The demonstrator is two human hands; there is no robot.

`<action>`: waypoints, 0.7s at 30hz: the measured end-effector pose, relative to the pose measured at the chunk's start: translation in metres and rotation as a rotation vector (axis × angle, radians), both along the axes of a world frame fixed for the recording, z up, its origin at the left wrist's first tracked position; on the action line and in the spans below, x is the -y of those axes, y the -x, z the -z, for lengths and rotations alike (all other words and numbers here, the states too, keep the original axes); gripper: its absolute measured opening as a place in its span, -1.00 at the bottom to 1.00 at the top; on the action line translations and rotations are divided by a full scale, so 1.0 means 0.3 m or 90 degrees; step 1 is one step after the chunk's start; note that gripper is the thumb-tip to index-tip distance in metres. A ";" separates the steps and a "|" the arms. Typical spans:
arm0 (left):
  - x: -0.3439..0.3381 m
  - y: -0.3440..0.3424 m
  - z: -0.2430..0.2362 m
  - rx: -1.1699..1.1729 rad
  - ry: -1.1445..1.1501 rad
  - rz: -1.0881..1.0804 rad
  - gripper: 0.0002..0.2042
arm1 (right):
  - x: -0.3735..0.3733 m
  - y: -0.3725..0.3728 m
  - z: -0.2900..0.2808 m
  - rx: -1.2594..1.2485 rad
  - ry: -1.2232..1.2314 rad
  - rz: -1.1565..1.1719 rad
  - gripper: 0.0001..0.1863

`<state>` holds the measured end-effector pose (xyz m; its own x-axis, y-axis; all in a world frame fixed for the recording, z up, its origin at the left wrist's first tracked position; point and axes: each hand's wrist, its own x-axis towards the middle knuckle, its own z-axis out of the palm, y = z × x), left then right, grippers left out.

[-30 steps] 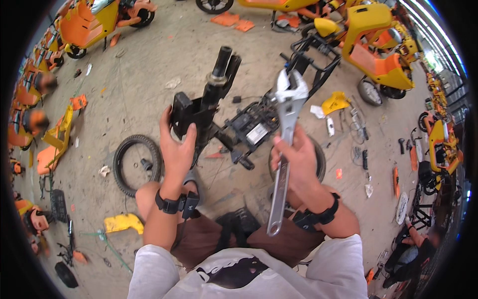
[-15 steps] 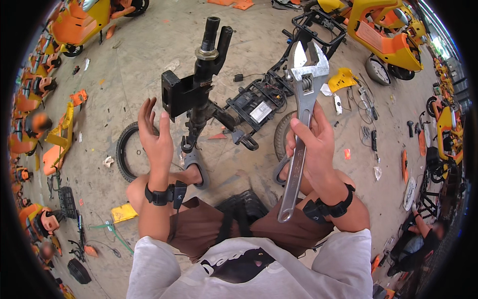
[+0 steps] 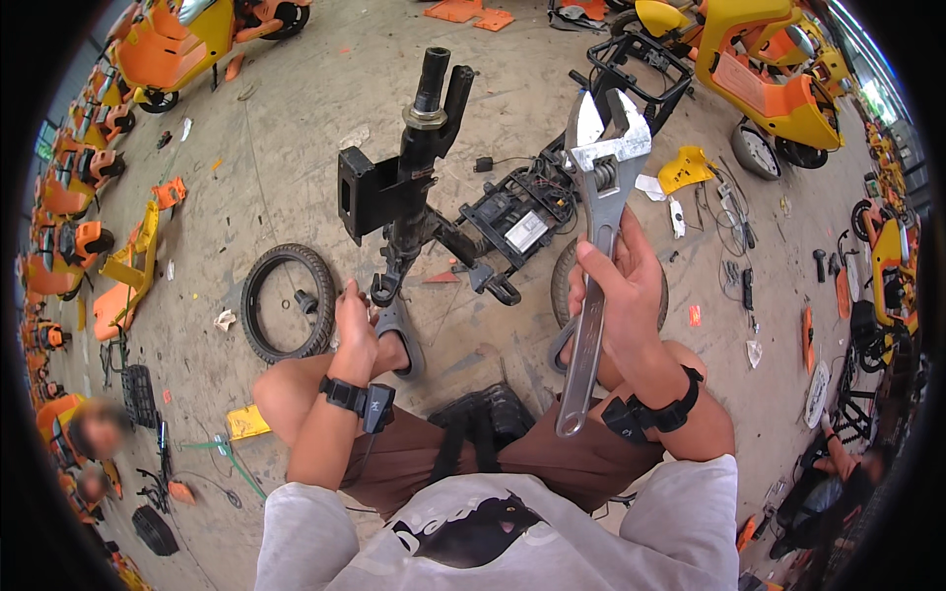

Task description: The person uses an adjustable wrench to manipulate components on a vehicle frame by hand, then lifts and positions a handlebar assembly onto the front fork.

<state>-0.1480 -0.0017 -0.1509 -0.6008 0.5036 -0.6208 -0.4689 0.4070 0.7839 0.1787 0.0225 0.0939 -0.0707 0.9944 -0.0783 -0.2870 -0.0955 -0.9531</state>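
Note:
In my right hand (image 3: 623, 281) is a large silver adjustable wrench (image 3: 592, 330), held by its handle with the jaws upward. My left hand (image 3: 356, 327) is low beside the lower end of a black steel scooter frame (image 3: 406, 187). Its fingers are bunched and curled inward; whatever is in them is hidden. The frame's tube stands upright in front of me, with a hex nut (image 3: 424, 117) near its top and a black box-like bracket (image 3: 363, 192) on its left side.
A loose tire (image 3: 258, 320) lies left of the frame, another (image 3: 560, 286) behind my right hand. A black chassis with wiring (image 3: 522, 222) stretches away beyond. Yellow-orange scooters (image 3: 764, 89) line the sides. Cables (image 3: 734, 212) and a yellow panel (image 3: 685, 169) litter the right floor. A person (image 3: 823, 488) is at lower right.
My left hand has dropped from beside the bracket to the frame's lower end, its spread fingers now curled. The wrench stays in my right hand. The whole view has shifted slightly.

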 end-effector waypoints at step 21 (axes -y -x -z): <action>0.033 -0.146 -0.008 -0.027 0.021 0.064 -0.43 | -0.008 0.026 -0.008 -0.004 -0.029 -0.004 -0.47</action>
